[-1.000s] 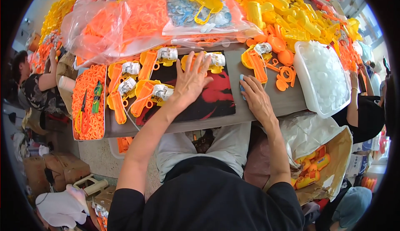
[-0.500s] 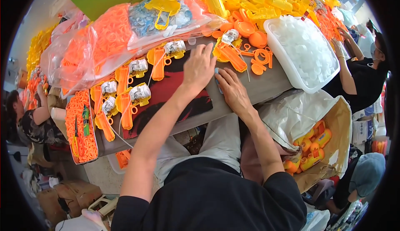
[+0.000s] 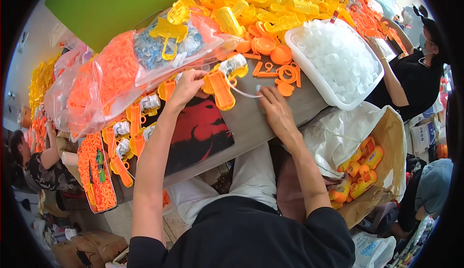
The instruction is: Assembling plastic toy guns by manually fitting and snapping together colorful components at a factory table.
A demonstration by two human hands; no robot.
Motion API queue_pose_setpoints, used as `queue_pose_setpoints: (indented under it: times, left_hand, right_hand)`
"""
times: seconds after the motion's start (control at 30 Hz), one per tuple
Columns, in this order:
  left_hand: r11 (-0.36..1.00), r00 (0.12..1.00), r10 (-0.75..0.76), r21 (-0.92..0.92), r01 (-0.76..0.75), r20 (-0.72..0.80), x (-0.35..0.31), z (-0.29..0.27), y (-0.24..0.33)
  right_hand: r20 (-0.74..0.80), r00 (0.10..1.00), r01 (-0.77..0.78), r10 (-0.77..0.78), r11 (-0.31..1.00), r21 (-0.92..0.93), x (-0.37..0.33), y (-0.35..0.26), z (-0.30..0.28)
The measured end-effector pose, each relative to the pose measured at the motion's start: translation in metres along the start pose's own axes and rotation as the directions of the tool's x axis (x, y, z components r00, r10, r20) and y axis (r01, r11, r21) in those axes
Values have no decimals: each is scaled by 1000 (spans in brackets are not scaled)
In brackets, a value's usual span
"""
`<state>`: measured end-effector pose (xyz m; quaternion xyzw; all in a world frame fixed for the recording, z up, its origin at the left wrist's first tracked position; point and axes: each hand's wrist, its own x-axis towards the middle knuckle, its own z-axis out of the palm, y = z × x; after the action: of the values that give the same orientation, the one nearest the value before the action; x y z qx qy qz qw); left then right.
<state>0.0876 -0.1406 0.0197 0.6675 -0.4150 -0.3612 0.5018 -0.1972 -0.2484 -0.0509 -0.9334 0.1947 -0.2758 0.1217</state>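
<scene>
My left hand [image 3: 188, 89] grips the edge of an open toy gun half [image 3: 220, 90], yellow with an orange grip piece and a silvery-white cylinder. A thin white cord [image 3: 241, 93] runs from this half to my right hand [image 3: 275, 108], whose fingertips are closed on its end. Something pale blue [image 3: 258, 91] shows at those fingertips; whether it is worn or held is unclear. Left of my left hand, more toy gun halves [image 3: 123, 147] with the same parts lie in rows, some hidden behind my forearm. Under my arms lies a dark mat [image 3: 200, 128] with a red pattern.
A white bin [image 3: 302, 65] of clear plastic pieces stands at right. Orange rings and caps [image 3: 285, 72] lie beside it. Yellow shells [image 3: 270, 2], bagged orange parts [image 3: 104, 75] and a box of orange pieces [image 3: 99, 181] surround the workspace. A sack [image 3: 391, 142] sits below right; co-workers sit both sides.
My left hand has taken hold of the toy gun half, which now sits left of the loose orange rings. The cord now stretches to my right hand. The whole view has shifted.
</scene>
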Motion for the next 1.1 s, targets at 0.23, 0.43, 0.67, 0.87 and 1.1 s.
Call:
queue_pose_setpoints:
  times: [0.23, 0.43, 0.67, 0.87, 1.1]
  left_hand:
    - [532, 873, 480, 819, -216, -81, 30, 2, -33]
    - [220, 664, 747, 939, -263, 11, -17, 52, -13]
    - [96, 749, 623, 929, -358, 225, -38, 41, -47]
    - [413, 799, 589, 803, -428, 122, -33, 43, -54]
    - [381, 855, 487, 837, -392, 179, -35, 39, -45]
  right_hand:
    - [-128, 987, -140, 94, 892, -431, 32, 12, -2]
    - [-408, 903, -203, 135, 971, -129, 29, -2, -6]
    - [-306, 951, -44, 37, 999, -18, 109, -3, -2]
    - [-339, 931, -82, 138, 982, 172, 262, 67, 17]
    - [-337, 941, -48, 24, 997, -61, 388, 105, 22]
